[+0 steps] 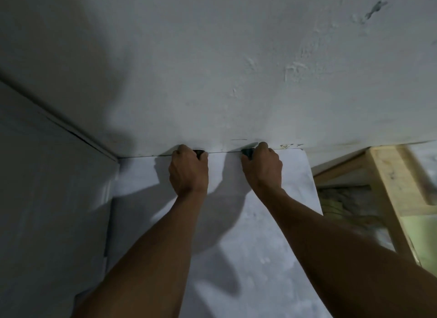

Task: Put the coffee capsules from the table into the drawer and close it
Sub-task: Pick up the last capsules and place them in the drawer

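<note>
Both my hands reach to the far edge of a white table (272, 246), right where it meets the wall. My left hand (188, 169) curls its fingers round a small dark coffee capsule (199, 152), of which only the top shows. My right hand (262, 167) grips another dark coffee capsule (247, 152) in the same way. Both capsules sit at the table's back edge, close to the wall. No drawer is in view.
A rough white wall (236, 69) fills the upper half of the view. A white panel or door (47, 199) stands at the left. A pale wooden frame (387, 180) with cloth under it is at the right of the table.
</note>
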`<state>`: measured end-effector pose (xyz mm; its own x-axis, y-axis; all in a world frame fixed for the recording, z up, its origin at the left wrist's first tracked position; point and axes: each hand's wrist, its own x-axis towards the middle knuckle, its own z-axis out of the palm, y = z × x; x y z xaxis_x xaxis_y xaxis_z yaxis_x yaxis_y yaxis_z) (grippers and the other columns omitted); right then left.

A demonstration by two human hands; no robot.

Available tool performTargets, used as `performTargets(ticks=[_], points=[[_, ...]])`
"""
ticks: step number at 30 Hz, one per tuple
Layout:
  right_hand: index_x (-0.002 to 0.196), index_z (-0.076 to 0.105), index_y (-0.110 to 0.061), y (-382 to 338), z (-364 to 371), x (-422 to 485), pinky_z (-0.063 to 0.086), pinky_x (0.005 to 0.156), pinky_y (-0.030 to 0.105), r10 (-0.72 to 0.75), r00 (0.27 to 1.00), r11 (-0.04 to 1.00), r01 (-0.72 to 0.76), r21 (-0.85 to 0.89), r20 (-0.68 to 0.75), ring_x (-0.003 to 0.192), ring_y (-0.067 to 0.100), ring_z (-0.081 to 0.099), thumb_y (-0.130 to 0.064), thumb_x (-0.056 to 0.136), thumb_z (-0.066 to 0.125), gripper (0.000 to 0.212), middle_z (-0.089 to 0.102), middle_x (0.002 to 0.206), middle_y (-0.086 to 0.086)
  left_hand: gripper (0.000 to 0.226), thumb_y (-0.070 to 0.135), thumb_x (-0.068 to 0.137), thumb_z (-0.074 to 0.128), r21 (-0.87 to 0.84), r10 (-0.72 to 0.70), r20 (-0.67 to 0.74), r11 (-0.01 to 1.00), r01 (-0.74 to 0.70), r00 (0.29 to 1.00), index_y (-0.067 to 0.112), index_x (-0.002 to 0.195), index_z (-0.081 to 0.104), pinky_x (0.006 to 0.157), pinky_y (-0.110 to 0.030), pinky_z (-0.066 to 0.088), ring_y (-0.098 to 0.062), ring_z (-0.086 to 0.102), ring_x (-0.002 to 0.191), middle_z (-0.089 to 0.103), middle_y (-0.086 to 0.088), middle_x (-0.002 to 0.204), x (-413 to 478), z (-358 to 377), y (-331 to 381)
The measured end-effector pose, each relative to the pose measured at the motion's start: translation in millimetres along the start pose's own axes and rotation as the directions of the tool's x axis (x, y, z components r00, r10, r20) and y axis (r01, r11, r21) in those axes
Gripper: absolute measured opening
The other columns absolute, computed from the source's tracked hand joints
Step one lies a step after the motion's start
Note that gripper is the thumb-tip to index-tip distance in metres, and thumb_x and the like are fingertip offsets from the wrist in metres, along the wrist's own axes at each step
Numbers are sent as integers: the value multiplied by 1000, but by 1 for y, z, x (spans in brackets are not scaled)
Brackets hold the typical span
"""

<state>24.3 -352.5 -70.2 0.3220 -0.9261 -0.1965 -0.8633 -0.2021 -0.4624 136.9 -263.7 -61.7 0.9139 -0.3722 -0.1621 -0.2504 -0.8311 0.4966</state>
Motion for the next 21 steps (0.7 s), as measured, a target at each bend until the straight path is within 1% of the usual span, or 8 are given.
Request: performTargets(ticks=[3,7,11,13,16,17,19,21], points=[[97,53,-4,-1,9,5,32,67,29,1,999,1000,-1,9,-38,86,32,59,-26,90,57,24,65,95,14,36,39,85,66,-25,-33,-4,999,33,999,5,95,60,75,-38,47,-34,62,95,67,-15,99,8,11,-1],[95,51,-3,-1,14,6,31,65,30,18,997,998,-14,55,-73,82,32,57,-21,88,55,19,64,91,14,33,35,86,65,-73,-69,-16,995,68,997,4,93,63,81,-40,46,-35,60,98,69,-17,97,11,17,-1],[92,42,-7,0,8,-2,28,62,30,22,997,996,-15,91,-79,76,34,53,-17,86,56,17,61,85,14,31,31,83,68,-151,-92,-30,985,87,995,2,90,62,81,-41,48,-36,62,95,70,-17,92,3,7,1],[97,41,-8,1,5,-10,32,61,31,-2,996,991,14,130,-91,73,33,53,-14,84,56,21,60,83,14,29,27,80,71,-221,-84,-20,972,78,996,5,93,58,84,-42,51,-37,62,93,69,-17,92,-8,-1,0],[114,46,-15,3,-6,-30,38,65,32,-73,990,986,90,141,-123,75,30,53,-13,85,56,30,56,81,11,39,26,79,71,-225,-16,5,974,17,1000,7,111,60,89,-44,50,-36,62,98,70,-18,100,-29,-13,-8],[115,49,-16,4,-9,-35,37,65,31,-89,988,984,106,142,-125,76,29,52,-13,86,55,30,54,81,9,38,25,80,70,-217,24,13,976,-21,1000,7,112,63,88,-41,51,-33,63,95,70,-18,100,-34,-15,-11],[109,52,-13,5,-17,-46,31,64,28,-104,988,982,121,146,-118,77,28,50,-14,88,53,21,51,82,8,24,24,81,68,-203,96,20,975,-90,995,5,95,70,73,-34,50,-27,62,77,72,-17,88,-48,-25,-15],[102,51,-11,6,-26,-59,28,57,27,-116,988,979,131,153,-103,75,26,48,-15,87,52,15,53,85,9,19,24,81,68,-207,126,10,971,-121,992,5,86,70,65,-29,46,-26,61,73,70,-13,80,-64,-37,-17]])
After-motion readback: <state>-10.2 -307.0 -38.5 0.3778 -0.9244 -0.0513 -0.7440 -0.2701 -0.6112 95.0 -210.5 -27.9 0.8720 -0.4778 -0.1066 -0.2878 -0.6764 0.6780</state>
